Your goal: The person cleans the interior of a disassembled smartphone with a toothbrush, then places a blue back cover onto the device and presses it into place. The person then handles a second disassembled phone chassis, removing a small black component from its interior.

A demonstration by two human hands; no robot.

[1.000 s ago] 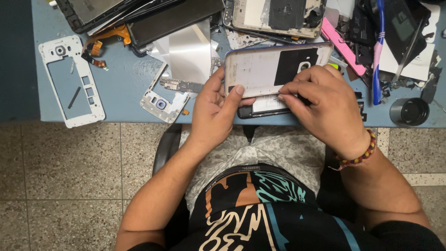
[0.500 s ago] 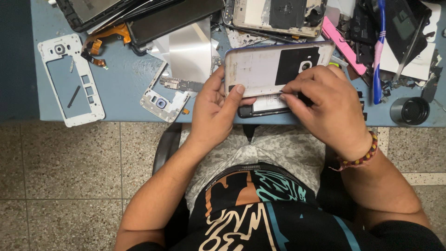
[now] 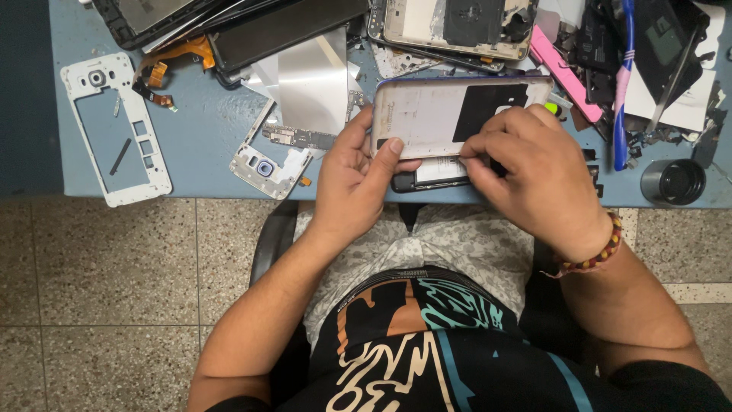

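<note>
My left hand (image 3: 358, 179) grips the left end of a phone back cover (image 3: 442, 114), pale inside with a black patch, thumb pressed on its lower edge. Beneath the cover lies a dark phone body (image 3: 431, 174) at the blue table's (image 3: 206, 164) front edge. My right hand (image 3: 534, 179) rests on the cover's right half, fingertips pinching at the seam between cover and phone body. A beaded bracelet (image 3: 591, 255) circles my right wrist.
A white phone frame (image 3: 114, 130) lies at the left. A smaller camera frame (image 3: 267, 164) and a shiny metal sheet (image 3: 313, 80) sit left of my hands. Dismantled phones (image 3: 457, 27), a pink tool (image 3: 564, 72), a blue-handled brush (image 3: 621, 84) and a black round cap (image 3: 675, 181) crowd the back and right.
Both hands stay on the cover and phone body. The right fingertips have shifted slightly along the lower seam; nothing else moved.
</note>
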